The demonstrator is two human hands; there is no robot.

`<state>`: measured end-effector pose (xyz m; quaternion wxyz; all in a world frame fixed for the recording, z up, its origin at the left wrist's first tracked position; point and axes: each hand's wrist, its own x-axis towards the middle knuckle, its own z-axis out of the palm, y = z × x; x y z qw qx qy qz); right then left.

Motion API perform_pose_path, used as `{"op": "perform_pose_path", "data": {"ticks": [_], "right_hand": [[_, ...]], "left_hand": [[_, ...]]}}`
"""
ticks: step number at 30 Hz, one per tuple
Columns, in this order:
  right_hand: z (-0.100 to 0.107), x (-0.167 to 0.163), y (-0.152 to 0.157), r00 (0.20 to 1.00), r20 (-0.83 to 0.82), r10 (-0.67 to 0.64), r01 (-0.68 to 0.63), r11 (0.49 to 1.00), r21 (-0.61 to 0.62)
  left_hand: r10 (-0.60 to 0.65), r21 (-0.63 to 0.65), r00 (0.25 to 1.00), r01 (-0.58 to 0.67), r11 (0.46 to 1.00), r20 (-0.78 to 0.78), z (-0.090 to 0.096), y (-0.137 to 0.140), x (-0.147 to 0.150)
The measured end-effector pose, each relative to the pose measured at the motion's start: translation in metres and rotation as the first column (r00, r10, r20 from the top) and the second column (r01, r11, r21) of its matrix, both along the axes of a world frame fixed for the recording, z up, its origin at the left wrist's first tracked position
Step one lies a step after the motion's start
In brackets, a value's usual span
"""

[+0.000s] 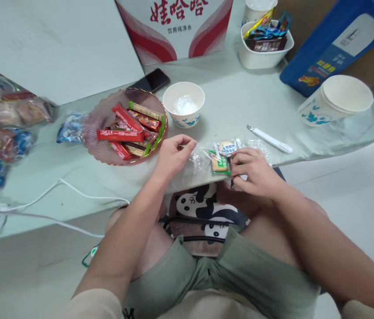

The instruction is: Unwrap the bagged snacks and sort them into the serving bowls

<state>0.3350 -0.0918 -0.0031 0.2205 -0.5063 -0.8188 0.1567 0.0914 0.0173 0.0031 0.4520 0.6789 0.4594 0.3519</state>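
Observation:
Small wrapped biscuits lie near the table's front edge, one in a green-marked packet (220,165) and one in a blue-and-white packet (227,148). My right hand (252,170) has its curled fingers on the right side of these packets. Left of them is a crumpled clear plastic wrapper (201,160). My left hand (175,155) is just beside that wrapper, thumb and forefinger brought together; what they pinch, if anything, is too small to make out. More clear plastic (256,145) shows behind my right hand.
A ribbed pink bowl (97,153) holds red and green snack bars. Behind my hands stand a paper cup (184,116) with clear plastic inside and a white utility knife (269,139). Farther out are a phone (153,80), a white tub (263,60) and stacked cups (319,108).

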Motion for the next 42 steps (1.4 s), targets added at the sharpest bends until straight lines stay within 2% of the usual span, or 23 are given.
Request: {"op": "perform_pose_path", "data": {"ticks": [3, 6, 9, 12, 15, 19, 25, 27, 31, 34, 36, 37, 39, 41, 42], "right_hand": [[0.002, -0.001, 0.001, 0.996, -0.091, -0.001, 0.002, 1.0, 0.015], [0.004, 0.002, 0.005, 0.976, -0.165, -0.145, 0.162, 0.982, 0.096], [0.004, 0.016, 0.008, 0.91, -0.134, -0.392, 0.409, 0.902, 0.14], [-0.001, 0.035, 0.01, 0.833, -0.064, -0.549, 0.553, 0.826, 0.112], [-0.01, 0.048, 0.01, 0.815, -0.012, -0.579, 0.579, 0.814, 0.043], [-0.016, 0.048, 0.01, 0.807, -0.012, -0.59, 0.587, 0.805, -0.082], [-0.005, 0.042, 0.011, 0.731, -0.098, -0.676, 0.666, 0.737, -0.114], [-0.001, 0.042, 0.01, 0.691, -0.131, -0.711, 0.692, 0.703, -0.164], [0.003, 0.045, 0.009, 0.565, -0.154, -0.811, 0.773, 0.585, -0.246], [0.005, 0.046, 0.007, 0.519, -0.198, -0.831, 0.832, 0.545, -0.106], [0.006, 0.044, 0.007, 0.564, -0.22, -0.796, 0.817, 0.576, 0.014], [0.006, 0.041, 0.008, 0.611, -0.218, -0.76, 0.786, 0.616, 0.056], [0.004, 0.034, 0.01, 0.742, -0.188, -0.644, 0.666, 0.739, 0.096], [0.0, 0.027, 0.014, 0.866, -0.125, -0.484, 0.496, 0.863, 0.095], [-0.002, 0.023, 0.015, 0.906, -0.085, -0.415, 0.421, 0.904, 0.08]], "left_hand": [[-0.009, 0.039, 1.0, 0.009, 0.999, 0.019, -0.002, 0.0, 0.0], [-0.014, 0.134, 0.999, 0.009, 0.991, 0.037, -0.007, 0.0, 0.0], [-0.043, 0.304, 0.999, 0.045, 0.952, -0.012, -0.012, -0.001, -0.002], [-0.088, 0.415, 0.988, 0.134, 0.9, -0.129, -0.014, -0.003, -0.005], [-0.136, 0.342, 0.969, 0.202, 0.918, -0.208, -0.013, -0.007, -0.007], [-0.158, 0.218, 0.953, 0.218, 0.951, -0.26, -0.01, -0.01, -0.009], [-0.141, 0.237, 0.933, 0.226, 0.945, -0.33, -0.012, -0.011, -0.015], [-0.127, 0.24, 0.928, 0.22, 0.946, -0.351, -0.013, -0.012, -0.016], [-0.092, 0.208, 0.925, 0.178, 0.962, -0.368, -0.013, -0.013, -0.018], [-0.046, 0.179, 0.945, 0.109, 0.978, -0.324, -0.012, -0.012, -0.018], [0.005, 0.122, 0.964, 0.028, 0.992, -0.264, -0.012, -0.012, -0.017], [0.04, 0.095, 0.97, -0.018, 0.995, -0.24, -0.012, -0.012, -0.016], [0.098, 0.07, 0.971, -0.084, 0.994, -0.218, -0.013, -0.014, -0.014], [0.094, 0.08, 0.971, -0.078, 0.994, -0.221, -0.013, -0.015, -0.013], [0.071, 0.088, 0.971, -0.052, 0.995, -0.226, -0.013, -0.015, -0.013]]}}
